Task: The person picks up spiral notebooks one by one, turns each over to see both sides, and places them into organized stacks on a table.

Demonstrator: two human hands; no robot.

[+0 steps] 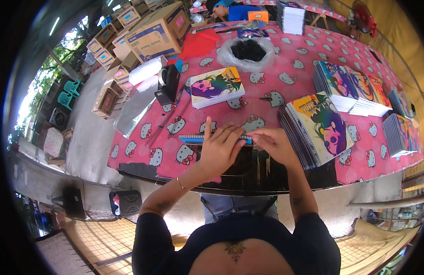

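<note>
A blue-edged spiral notebook (189, 138) is at the near edge of the table, its coil spine running left to right. My left hand (220, 149) lies across it, thumb on the near side and fingers over the far side, the little finger raised. At the right end of the spine, my right hand (272, 143) has thumb and forefinger pinched together on the coil end. The finer detail between those fingertips is hidden. Beside my right hand rests a stack of spiral notebooks (320, 130) with colourful illustrated covers. Beyond my hands lies another notebook stack (216, 87).
A plastic bag with black contents (248, 50) and a black tape dispenser (167, 85) sit farther back. Loose wire coils (168, 112) lie at left. More notebook stacks (349, 89) stand at right. Cardboard boxes (159, 34) rise at far left. A co-worker (235, 11) bends at the far side.
</note>
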